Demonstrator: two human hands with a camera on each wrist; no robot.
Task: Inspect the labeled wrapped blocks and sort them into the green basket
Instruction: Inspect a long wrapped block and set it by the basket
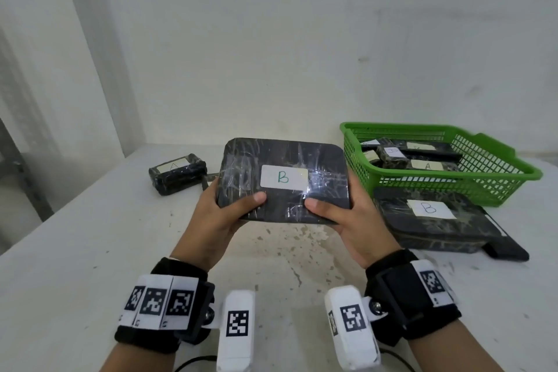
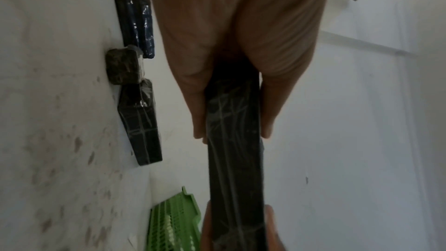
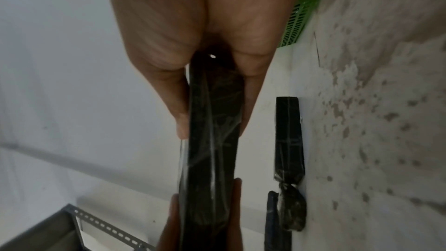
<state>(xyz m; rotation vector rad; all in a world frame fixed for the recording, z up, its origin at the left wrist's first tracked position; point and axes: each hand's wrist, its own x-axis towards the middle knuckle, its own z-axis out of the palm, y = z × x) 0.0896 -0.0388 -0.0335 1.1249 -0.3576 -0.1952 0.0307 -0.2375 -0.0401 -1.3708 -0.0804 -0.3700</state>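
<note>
A flat black block wrapped in clear film (image 1: 283, 181) carries a white label marked B and is held tilted above the table, label facing me. My left hand (image 1: 229, 205) grips its left edge, thumb on top; my right hand (image 1: 335, 211) grips its right edge the same way. Both wrist views show the held block edge-on (image 2: 234, 140) (image 3: 212, 140), pinched between thumb and fingers. The green basket (image 1: 510, 172) stands at the right with several labelled blocks inside, one marked A (image 1: 427, 165). Another B block (image 1: 428, 220) lies in front of the basket.
A smaller wrapped block with an A label (image 1: 178, 174) lies at the back left of the white stained table (image 1: 90, 251). A thin black slab (image 1: 510, 251) sticks out under the front B block. A wall closes the back; a metal rack (image 3: 72, 226) stands at the left.
</note>
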